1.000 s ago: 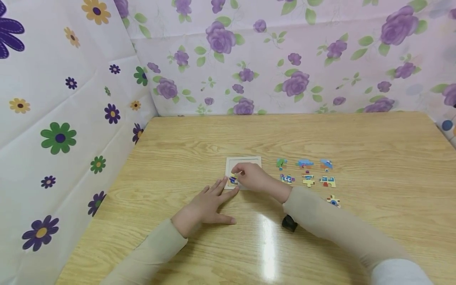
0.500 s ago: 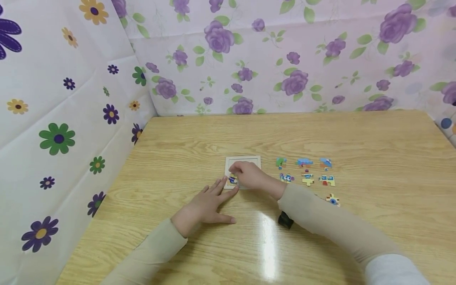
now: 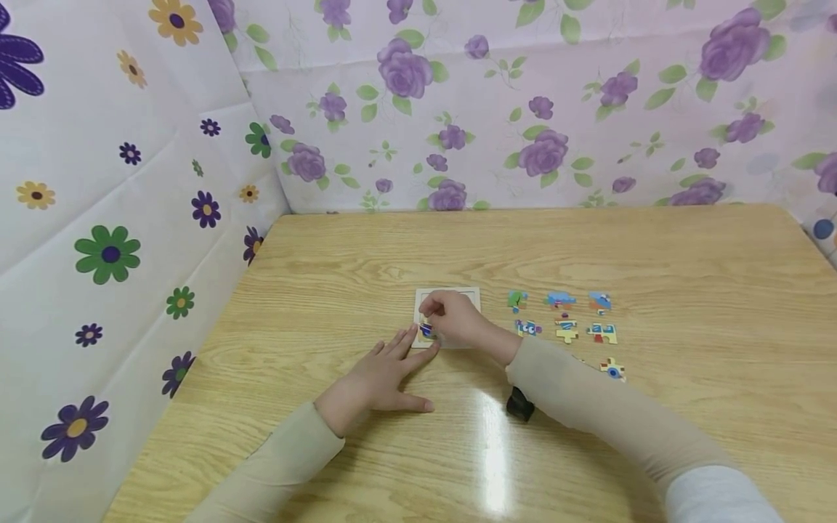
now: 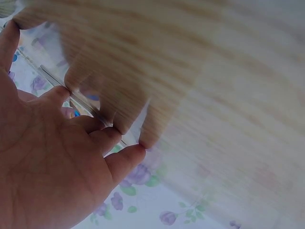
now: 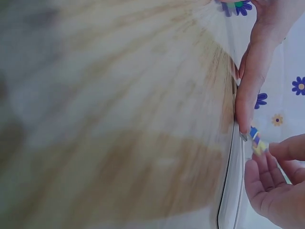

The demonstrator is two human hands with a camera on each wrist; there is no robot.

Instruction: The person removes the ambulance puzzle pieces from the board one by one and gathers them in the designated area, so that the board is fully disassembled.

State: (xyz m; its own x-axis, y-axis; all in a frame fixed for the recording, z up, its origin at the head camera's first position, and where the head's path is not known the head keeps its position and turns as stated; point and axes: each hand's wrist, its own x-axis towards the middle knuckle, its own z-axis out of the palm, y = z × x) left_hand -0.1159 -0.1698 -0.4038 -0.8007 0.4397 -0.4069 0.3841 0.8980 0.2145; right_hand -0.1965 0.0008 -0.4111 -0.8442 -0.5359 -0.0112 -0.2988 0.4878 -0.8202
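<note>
A small white puzzle tray [image 3: 475,298] lies on the wooden table. My left hand [image 3: 375,381] is spread flat beside it, with fingertips touching its left and near edges. Over the tray, my right hand [image 3: 460,319] pinches a blue and yellow puzzle piece [image 3: 426,330] at the near left corner. In the right wrist view that puzzle piece [image 5: 258,141] stands tilted at the thumb and finger ends. The right hand hides much of the tray's inside. The left wrist view shows the left palm [image 4: 52,162] and fingertips along the tray's edge.
Several loose puzzle pieces lie right of the tray, among them a green one [image 3: 517,300], a blue one [image 3: 560,299] and one with a round blue spot [image 3: 612,370]. A black object [image 3: 520,404] shows under the right sleeve. Flowered cloths stand behind and at the left.
My right hand has shifted slightly left over the tray, staying with the puzzle piece at the near left corner. The left hand stays in place.
</note>
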